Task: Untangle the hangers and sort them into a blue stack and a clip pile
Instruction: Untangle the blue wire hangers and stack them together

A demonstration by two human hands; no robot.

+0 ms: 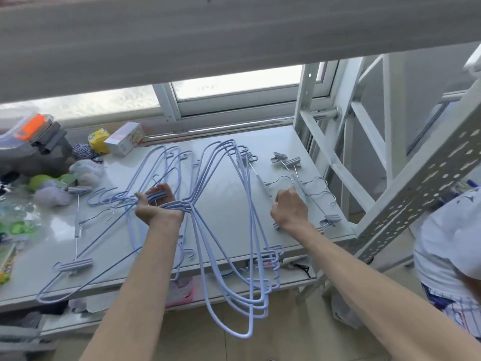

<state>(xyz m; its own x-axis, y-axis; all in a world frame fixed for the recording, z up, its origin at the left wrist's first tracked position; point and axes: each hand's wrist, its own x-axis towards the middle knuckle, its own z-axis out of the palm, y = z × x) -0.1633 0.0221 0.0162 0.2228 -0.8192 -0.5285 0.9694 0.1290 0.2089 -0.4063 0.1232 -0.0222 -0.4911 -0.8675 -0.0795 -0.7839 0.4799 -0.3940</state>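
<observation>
Two bare forearms reach up from the bottom edge over a white tabletop. Between them hangs a bundle of pale-blue coated wire hangers. Their long loops are nested one inside another, lie across the middle of the table and droop over its near edge, while their far ends fan out towards the window.

The left hand is turned palm up at the bundle's gathered necks. Its fingers curl round several blue wires and grip them together, and more blue hooks tangle just to its left.

The right hand is knuckles up near the table's right side. Its fingers are curled down and pinch the thin metal hook of a grey-clipped wire clip hanger. A loose pile of similar clip hangers lies just beyond it.

One more clip hanger lies apart on the left, crossing a single blue hanger at the front edge.
</observation>
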